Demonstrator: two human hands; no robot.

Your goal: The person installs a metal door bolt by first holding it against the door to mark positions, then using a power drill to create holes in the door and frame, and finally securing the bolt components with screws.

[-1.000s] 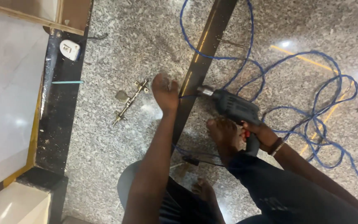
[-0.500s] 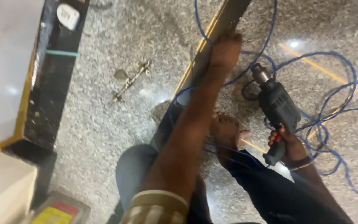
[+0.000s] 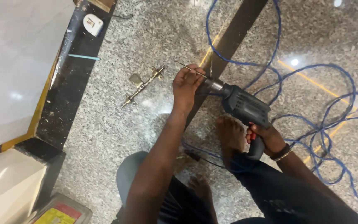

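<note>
My right hand (image 3: 266, 139) grips the handle of a dark grey electric drill (image 3: 243, 107) that points left, level above the floor. My left hand (image 3: 186, 85) is at the drill's silver chuck (image 3: 213, 84), its fingers closed around the thin drill bit (image 3: 189, 69) that sticks out to the upper left. A dark wooden plank (image 3: 235, 39) with a light edge lies on the floor under the drill, and my bare foot (image 3: 230, 135) rests beside it. A brass door bolt (image 3: 142, 86) lies on the granite floor left of my left hand.
The drill's blue cable (image 3: 324, 120) loops in coils across the floor at right. A white tape measure (image 3: 92, 23) and a pale blue pencil (image 3: 83, 57) sit on a black stone border at upper left. A yellow box (image 3: 59, 213) lies at bottom left.
The drill has swung from hanging nose-up at my right side to level, pointing left. My left hand left the plank's edge and came down onto the chuck and bit.
</note>
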